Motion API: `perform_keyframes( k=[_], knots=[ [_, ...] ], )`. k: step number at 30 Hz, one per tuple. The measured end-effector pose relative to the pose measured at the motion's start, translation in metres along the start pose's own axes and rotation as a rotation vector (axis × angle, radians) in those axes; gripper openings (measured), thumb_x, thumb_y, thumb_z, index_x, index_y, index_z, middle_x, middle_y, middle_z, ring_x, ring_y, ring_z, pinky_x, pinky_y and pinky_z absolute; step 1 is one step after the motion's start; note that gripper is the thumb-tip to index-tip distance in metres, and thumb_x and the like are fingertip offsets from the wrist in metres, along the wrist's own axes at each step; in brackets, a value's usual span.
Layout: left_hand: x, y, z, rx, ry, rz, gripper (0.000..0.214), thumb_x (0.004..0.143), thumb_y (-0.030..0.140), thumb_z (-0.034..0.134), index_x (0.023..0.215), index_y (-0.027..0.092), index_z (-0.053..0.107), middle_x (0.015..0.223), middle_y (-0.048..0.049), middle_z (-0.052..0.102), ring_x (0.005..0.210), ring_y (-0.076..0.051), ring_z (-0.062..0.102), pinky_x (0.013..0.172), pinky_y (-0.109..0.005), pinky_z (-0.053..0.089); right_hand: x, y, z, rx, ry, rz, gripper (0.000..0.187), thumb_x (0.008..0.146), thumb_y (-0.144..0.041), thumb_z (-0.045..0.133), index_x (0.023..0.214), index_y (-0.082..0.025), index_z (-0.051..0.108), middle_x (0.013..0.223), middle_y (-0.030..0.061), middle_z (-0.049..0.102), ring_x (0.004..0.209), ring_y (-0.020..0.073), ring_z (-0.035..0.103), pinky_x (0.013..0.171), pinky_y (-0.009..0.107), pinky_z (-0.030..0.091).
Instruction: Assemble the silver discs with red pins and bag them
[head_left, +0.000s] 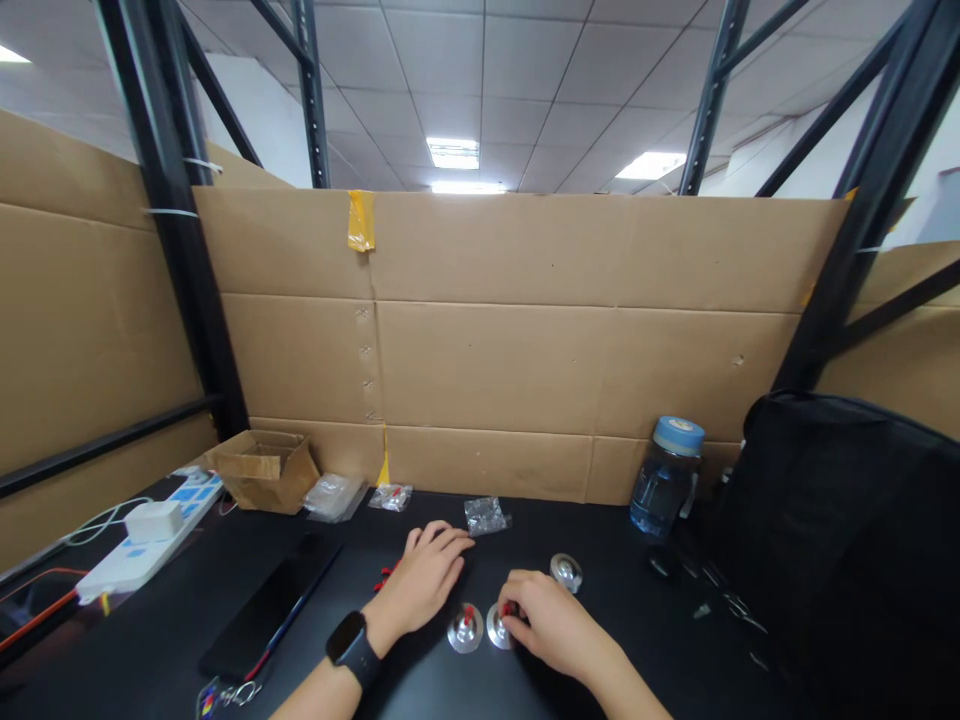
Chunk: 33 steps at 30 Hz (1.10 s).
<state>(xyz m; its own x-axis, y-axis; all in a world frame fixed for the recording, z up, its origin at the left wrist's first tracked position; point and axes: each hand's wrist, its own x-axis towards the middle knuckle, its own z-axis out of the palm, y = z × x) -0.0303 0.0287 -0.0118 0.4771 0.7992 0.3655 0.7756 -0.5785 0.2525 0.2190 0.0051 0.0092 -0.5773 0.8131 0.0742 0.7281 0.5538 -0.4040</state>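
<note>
My left hand [427,578], with a dark watch [348,638] on its wrist, rests palm down with its fingers stretched out. Small red pieces [385,577] lie beside it, partly covered by the hand. My right hand [551,618] pinches a small red piece [510,608] over a round silver metal disc [495,632]; the fingers hide much of both. Just left of that disc is a similar silver disc [463,635] with a red piece standing at its centre. A third round metal part [566,572] lies behind my right hand.
Clear plastic bags [486,515] lie toward the cardboard wall [487,370]. At the left are an open cardboard box [270,470], a power strip [150,545] and a black flat object [270,605]. A blue-lidded bottle [664,485] and a black bag [847,550] stand right.
</note>
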Motion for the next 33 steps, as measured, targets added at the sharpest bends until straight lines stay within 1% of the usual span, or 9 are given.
perform_keyframes(
  k=[3, 7, 12, 17, 21, 23, 25, 29, 33],
  knots=[
    [-0.005, -0.019, -0.013, -0.036, -0.103, -0.041, 0.048, 0.090, 0.006, 0.042, 0.121, 0.032, 0.068, 0.127, -0.0018, 0.068, 0.126, -0.025, 0.046, 0.103, -0.046, 0.031, 0.000, 0.000, 0.000, 0.001, -0.014, -0.003, 0.014, 0.085, -0.018, 0.061, 0.090, -0.023, 0.073, 0.095, 0.0030, 0.070, 0.086, 0.0167, 0.066, 0.075, 0.022, 0.043],
    [-0.011, -0.037, -0.024, -0.067, -0.240, -0.055, 0.058, 0.082, 0.002, 0.042, 0.118, 0.037, 0.071, 0.130, 0.0027, 0.068, 0.127, -0.023, 0.046, 0.105, -0.046, 0.028, 0.000, 0.000, 0.000, 0.008, -0.023, 0.006, 0.016, 0.085, -0.017, 0.060, 0.091, -0.023, 0.073, 0.096, 0.0034, 0.070, 0.086, 0.0168, 0.066, 0.075, 0.022, 0.043],
    [-0.015, -0.050, -0.029, -0.030, -0.225, -0.108, 0.050, 0.083, 0.006, 0.045, 0.112, 0.035, 0.074, 0.126, 0.0009, 0.070, 0.126, -0.025, 0.047, 0.105, -0.046, 0.026, 0.000, 0.001, 0.000, 0.012, -0.038, -0.001, 0.016, 0.087, -0.018, 0.060, 0.093, -0.022, 0.074, 0.098, 0.0039, 0.070, 0.088, 0.0166, 0.066, 0.077, 0.022, 0.044],
    [-0.017, -0.059, -0.030, -0.009, -0.192, -0.114, 0.038, 0.086, 0.011, 0.050, 0.103, 0.033, 0.076, 0.114, -0.0012, 0.070, 0.117, -0.023, 0.051, 0.099, -0.041, 0.029, 0.000, 0.001, 0.000, -0.017, -0.039, -0.020, 0.015, 0.088, -0.020, 0.060, 0.092, -0.023, 0.074, 0.096, 0.0032, 0.070, 0.090, 0.0172, 0.067, 0.079, 0.022, 0.043],
    [-0.015, -0.035, -0.033, -0.043, -0.107, -0.102, 0.024, 0.093, 0.026, 0.054, 0.104, 0.030, 0.074, 0.112, -0.0037, 0.064, 0.110, -0.021, 0.053, 0.095, -0.036, 0.032, 0.000, -0.001, -0.002, -0.033, -0.037, -0.020, 0.015, 0.088, -0.020, 0.060, 0.090, -0.023, 0.074, 0.097, 0.0031, 0.071, 0.091, 0.0175, 0.067, 0.080, 0.023, 0.043],
    [-0.013, -0.016, -0.034, -0.117, -0.134, -0.008, 0.020, 0.095, 0.037, 0.057, 0.106, 0.031, 0.073, 0.109, -0.0022, 0.064, 0.107, -0.020, 0.055, 0.094, -0.034, 0.033, -0.001, -0.002, -0.003, -0.041, -0.026, -0.017, 0.015, 0.088, -0.019, 0.060, 0.090, -0.023, 0.074, 0.097, 0.0034, 0.071, 0.093, 0.0185, 0.067, 0.081, 0.024, 0.043],
    [-0.013, 0.002, -0.031, -0.157, -0.182, 0.089, 0.017, 0.089, 0.042, 0.068, 0.102, 0.032, 0.073, 0.100, 0.0011, 0.068, 0.104, -0.019, 0.056, 0.093, -0.032, 0.031, -0.001, -0.002, -0.004, -0.044, -0.013, -0.016, 0.014, 0.087, -0.019, 0.061, 0.090, -0.023, 0.074, 0.098, 0.0033, 0.071, 0.095, 0.0192, 0.067, 0.082, 0.025, 0.043],
    [-0.012, 0.022, -0.024, -0.095, -0.190, 0.176, 0.003, 0.088, 0.031, 0.073, 0.084, 0.030, 0.073, 0.082, 0.0038, 0.071, 0.099, -0.017, 0.058, 0.091, -0.034, 0.027, -0.001, -0.001, -0.005, -0.045, -0.017, -0.024, 0.013, 0.086, -0.018, 0.063, 0.089, -0.024, 0.074, 0.098, 0.0023, 0.071, 0.096, 0.0197, 0.066, 0.083, 0.026, 0.043],
    [-0.011, 0.030, -0.023, -0.033, -0.150, 0.193, 0.009, 0.089, 0.027, 0.069, 0.081, 0.028, 0.071, 0.082, 0.0019, 0.072, 0.097, -0.018, 0.058, 0.092, -0.037, 0.026, -0.001, -0.001, -0.003, -0.072, -0.017, -0.016, 0.014, 0.087, -0.016, 0.060, 0.089, -0.023, 0.072, 0.098, 0.0028, 0.071, 0.097, 0.0205, 0.064, 0.084, 0.027, 0.043]
  ],
)
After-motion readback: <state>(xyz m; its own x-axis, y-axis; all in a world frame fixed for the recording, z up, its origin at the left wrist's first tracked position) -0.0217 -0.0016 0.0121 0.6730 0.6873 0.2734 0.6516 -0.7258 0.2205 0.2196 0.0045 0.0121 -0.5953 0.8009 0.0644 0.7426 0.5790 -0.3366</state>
